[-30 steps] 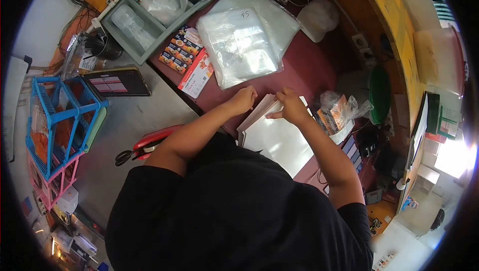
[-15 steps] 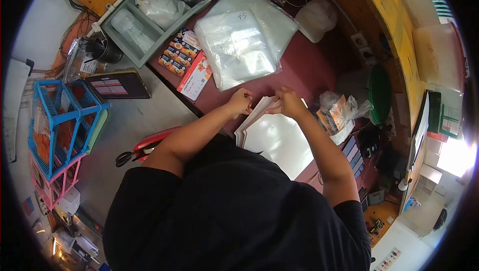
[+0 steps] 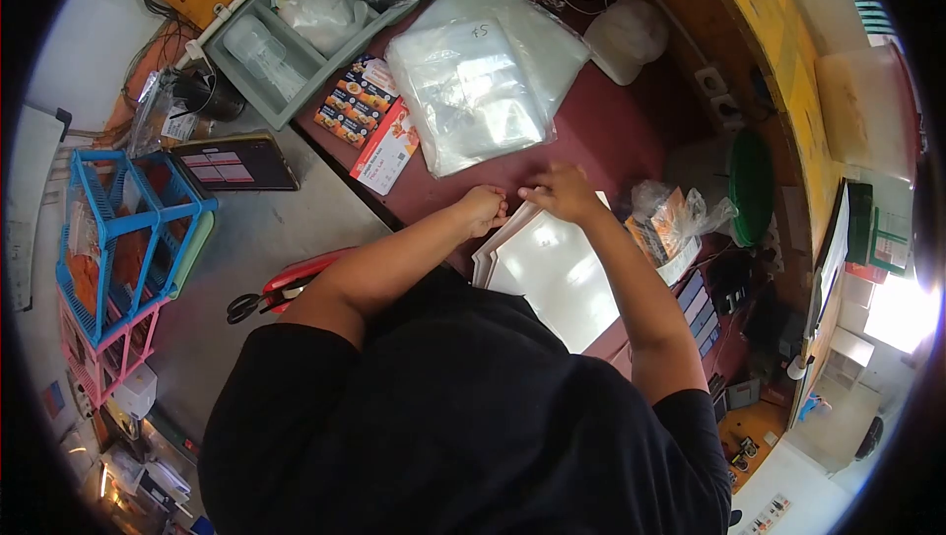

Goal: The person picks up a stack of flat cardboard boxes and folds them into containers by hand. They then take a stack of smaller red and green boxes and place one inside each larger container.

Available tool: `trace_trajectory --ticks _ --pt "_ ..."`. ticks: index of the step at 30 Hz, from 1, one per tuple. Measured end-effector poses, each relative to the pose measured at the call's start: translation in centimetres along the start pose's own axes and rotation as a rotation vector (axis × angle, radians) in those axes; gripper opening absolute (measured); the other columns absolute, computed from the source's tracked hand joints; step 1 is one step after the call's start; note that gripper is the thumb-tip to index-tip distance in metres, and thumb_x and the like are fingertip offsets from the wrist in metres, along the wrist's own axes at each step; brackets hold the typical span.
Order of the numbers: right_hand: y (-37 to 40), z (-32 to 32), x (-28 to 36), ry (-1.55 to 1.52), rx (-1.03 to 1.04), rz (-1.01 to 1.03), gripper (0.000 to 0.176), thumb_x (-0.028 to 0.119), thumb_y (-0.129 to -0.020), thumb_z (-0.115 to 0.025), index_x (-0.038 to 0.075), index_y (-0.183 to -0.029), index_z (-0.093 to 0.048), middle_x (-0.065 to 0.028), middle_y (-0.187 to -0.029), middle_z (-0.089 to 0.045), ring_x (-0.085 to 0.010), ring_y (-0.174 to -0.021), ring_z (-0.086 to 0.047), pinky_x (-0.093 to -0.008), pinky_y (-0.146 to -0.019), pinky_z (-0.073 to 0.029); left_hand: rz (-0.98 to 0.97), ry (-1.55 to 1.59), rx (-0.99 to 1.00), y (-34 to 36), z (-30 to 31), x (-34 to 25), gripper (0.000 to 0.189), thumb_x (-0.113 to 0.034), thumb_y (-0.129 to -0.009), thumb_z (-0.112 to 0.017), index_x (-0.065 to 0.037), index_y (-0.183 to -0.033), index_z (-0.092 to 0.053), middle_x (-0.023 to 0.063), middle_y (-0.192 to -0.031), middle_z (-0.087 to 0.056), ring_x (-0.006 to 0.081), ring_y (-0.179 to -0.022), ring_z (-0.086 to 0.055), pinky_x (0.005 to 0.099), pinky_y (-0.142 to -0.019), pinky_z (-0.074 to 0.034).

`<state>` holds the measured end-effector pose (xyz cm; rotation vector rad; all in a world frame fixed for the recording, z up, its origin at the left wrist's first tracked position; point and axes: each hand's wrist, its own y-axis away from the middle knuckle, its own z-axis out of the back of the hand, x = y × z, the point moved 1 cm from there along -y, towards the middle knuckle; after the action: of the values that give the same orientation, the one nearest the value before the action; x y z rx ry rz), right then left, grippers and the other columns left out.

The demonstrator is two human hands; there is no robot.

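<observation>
A stack of glossy white sheets (image 3: 557, 264) with a stepped left edge lies in front of my body on the dark red tabletop. At its far left corner is my left hand (image 3: 483, 210), with fingers curled in; whether a sheet is between them is hidden. My right hand (image 3: 560, 192) rests over the far edge of the stack, its fingertips bent onto the corner and close to my left fingers. Beyond both hands lies a pack of clear plastic bags (image 3: 473, 97), marked with handwriting, on a larger plastic sheet (image 3: 562, 47).
A printed food leaflet (image 3: 370, 121) lies left of the bags. Further left are a grey divided tray (image 3: 271, 106), a tablet (image 3: 236, 163), a blue rack (image 3: 128, 239), and scissors (image 3: 244, 308) beside a red object (image 3: 305, 274). On the right stand a plastic-wrapped orange packet (image 3: 660, 230) and a green lid (image 3: 751, 187).
My right hand has shifted slightly left, its fingers lower over the sheets' corner. The raised sheet edges lie flatter. My left hand has moved slightly right.
</observation>
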<state>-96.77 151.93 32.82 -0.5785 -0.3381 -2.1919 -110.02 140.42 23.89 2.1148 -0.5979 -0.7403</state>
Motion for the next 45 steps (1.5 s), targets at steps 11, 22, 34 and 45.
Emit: trace_trajectory --ticks 11,22,34,45 --pt "0.6 3.3 2.8 0.201 0.428 0.124 0.063 0.064 -0.069 -0.066 0.002 -0.071 -0.070 -0.0108 -0.084 -0.054 -0.0261 -0.091 -0.052 -0.0398 -0.086 -0.032 -0.633 -0.744 0.116 1.6 -0.6 -2.2 0.027 -0.004 -0.094 -0.048 -0.004 -0.120 -0.041 0.0036 -0.065 -0.051 0.0128 -0.054 -0.050 0.0298 -0.049 -0.048" --pt "3.3 5.7 5.0 0.216 0.245 0.221 0.053 0.056 -0.064 -0.072 0.004 -0.062 -0.067 -0.0082 -0.078 -0.052 -0.0240 -0.085 -0.053 -0.0390 -0.079 -0.033 -1.055 -1.098 0.044 0.8 -1.2 -1.5 0.029 -0.002 -0.087 -0.052 0.000 -0.116 -0.046 0.0252 -0.084 -0.063 0.0411 -0.079 -0.064 0.0468 -0.070 -0.049" --pt "4.8 6.4 5.6 0.227 0.117 0.303 0.048 0.052 -0.060 -0.074 0.005 -0.060 -0.064 -0.0093 -0.077 -0.052 -0.0252 -0.081 -0.054 -0.0398 -0.074 -0.035 -0.972 -1.125 -0.037 3.7 1.5 -1.4 0.031 -0.017 -0.095 -0.047 -0.001 -0.122 -0.048 0.0263 -0.095 -0.063 0.0444 -0.093 -0.061 0.0481 -0.081 -0.048" --pt "4.2 5.9 5.4 0.182 0.143 0.152 0.050 0.051 -0.063 -0.074 0.001 -0.063 -0.065 -0.0108 -0.082 -0.053 -0.0281 -0.085 -0.057 -0.0399 -0.070 -0.049 -0.410 -0.994 0.693 5.1 2.4 -0.8 0.034 -0.032 -0.096 -0.057 -0.001 -0.108 -0.065 0.0040 -0.096 -0.066 0.0155 -0.088 -0.059 0.0291 -0.085 -0.047"
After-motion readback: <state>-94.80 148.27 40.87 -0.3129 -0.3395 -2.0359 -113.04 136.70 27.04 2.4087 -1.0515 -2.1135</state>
